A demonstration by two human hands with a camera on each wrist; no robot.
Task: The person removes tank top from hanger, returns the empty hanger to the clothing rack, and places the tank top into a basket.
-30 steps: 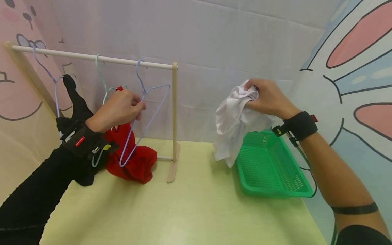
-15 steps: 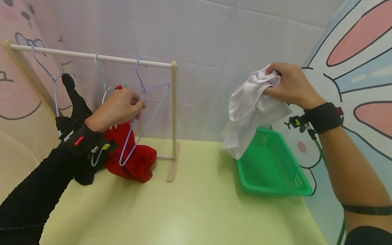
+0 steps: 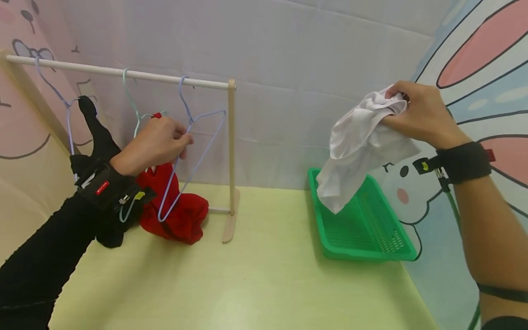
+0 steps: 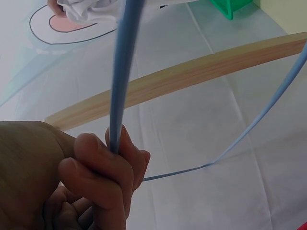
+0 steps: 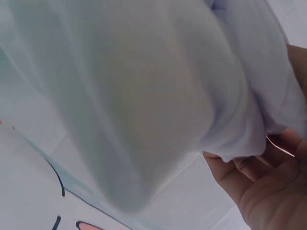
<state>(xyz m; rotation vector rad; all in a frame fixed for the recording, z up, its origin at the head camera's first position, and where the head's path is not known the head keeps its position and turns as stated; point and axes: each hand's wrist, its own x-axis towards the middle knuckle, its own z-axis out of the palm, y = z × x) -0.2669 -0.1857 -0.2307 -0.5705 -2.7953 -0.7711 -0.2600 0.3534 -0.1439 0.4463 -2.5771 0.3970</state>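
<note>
Right hand (image 3: 422,112): thumb and fingers clamped on a bunched upper part of the white cloth (image 3: 354,144). Left hand (image 3: 158,140): fingers (image 4: 103,160) curled, pinching one side of the blue hanger (image 4: 122,72). We see the cloth hanging on the right, its lower end in front of the basket (image 3: 350,253); whether they touch, we cannot tell. We judge it light, limp, perhaps slightly slick, hard to harm; best held at two spread points along an edge, since one bunch lets it fold. The hanger looks thin, stiff, apt to swing; we favour a grip near its shoulder. Outward: rail (image 3: 156,77) bearing the hanger, post (image 3: 231,151) just beside its far corner, red garment (image 3: 183,217) behind its lower end. Broad room between post and basket over the table (image 3: 264,275), whose right edge runs by the basket.
</note>
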